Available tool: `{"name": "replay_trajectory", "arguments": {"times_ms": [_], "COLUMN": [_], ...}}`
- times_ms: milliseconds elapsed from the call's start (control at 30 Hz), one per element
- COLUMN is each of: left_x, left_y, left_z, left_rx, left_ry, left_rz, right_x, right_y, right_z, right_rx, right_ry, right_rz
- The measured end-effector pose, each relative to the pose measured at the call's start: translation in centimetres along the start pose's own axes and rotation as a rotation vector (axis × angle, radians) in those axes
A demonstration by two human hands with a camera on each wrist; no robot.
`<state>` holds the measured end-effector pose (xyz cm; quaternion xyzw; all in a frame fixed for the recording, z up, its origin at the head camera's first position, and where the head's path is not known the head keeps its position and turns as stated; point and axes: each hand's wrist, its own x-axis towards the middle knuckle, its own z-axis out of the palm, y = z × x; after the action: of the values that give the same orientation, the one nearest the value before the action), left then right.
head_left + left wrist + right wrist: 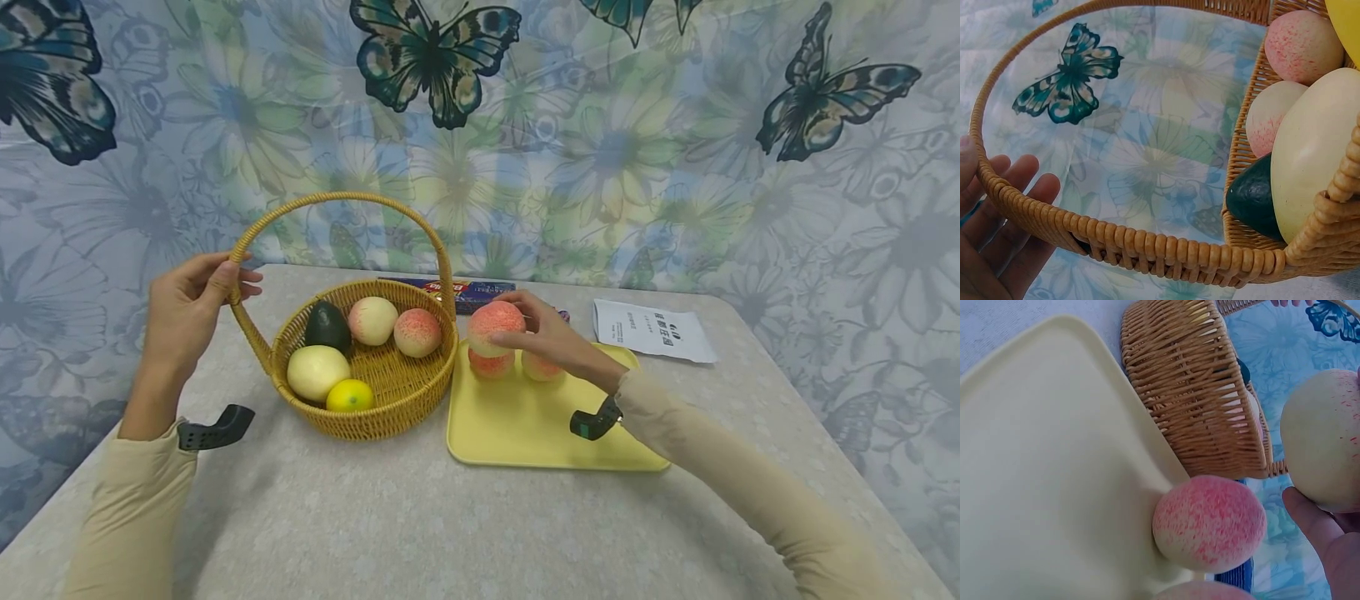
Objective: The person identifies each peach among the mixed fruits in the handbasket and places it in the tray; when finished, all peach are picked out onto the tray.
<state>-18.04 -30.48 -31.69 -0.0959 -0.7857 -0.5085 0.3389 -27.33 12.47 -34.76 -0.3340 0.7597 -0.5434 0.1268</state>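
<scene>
My left hand grips the side of the arched handle of a wicker basket; in the left wrist view its fingers curl behind the handle. Inside the basket lie a dark green avocado, a pale yellow oval fruit, a yellow lemon and two peaches. My right hand holds a pink-and-cream peach between thumb and fingers, raised over the far left corner of a yellow tray. Two more peaches rest on the tray below it.
Behind the basket and tray lies a dark blue box. A white printed packet is at the back right of the table. A cloth with butterflies hangs behind the table.
</scene>
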Motion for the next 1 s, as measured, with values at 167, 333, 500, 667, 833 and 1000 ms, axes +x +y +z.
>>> {"name": "replay_trajectory", "arguments": {"times_ms": [167,333,500,667,833,1000], "left_x": [0.0,0.1,0.1,0.0,0.1,0.0], "left_y": [0.1,0.2,0.3,0.4,0.4,0.4], "left_z": [0.0,0.0,0.0,0.1,0.1,0.2], "left_rx": [0.001,-0.017,-0.008,0.001,-0.008,-0.024], "left_ry": [-0.001,-0.001,-0.002,-0.001,0.004,0.005], "left_rz": [0.002,0.003,-0.001,-0.004,0.002,-0.001], "right_x": [-1.0,-2.0,-3.0,-3.8,-4.5,-5.3], "right_y": [0.6,1.0,1.4,1.8,2.2,2.9], "right_z": [-1.1,-2.0,-2.9,-4.0,-5.1,-6.3], "right_rx": [0.004,0.012,0.041,0.046,0.033,0.013], "right_ry": [0.011,0.017,0.040,0.094,0.124,0.135], "right_rz": [-0.008,-0.013,0.029,0.086,0.101,0.111]}}
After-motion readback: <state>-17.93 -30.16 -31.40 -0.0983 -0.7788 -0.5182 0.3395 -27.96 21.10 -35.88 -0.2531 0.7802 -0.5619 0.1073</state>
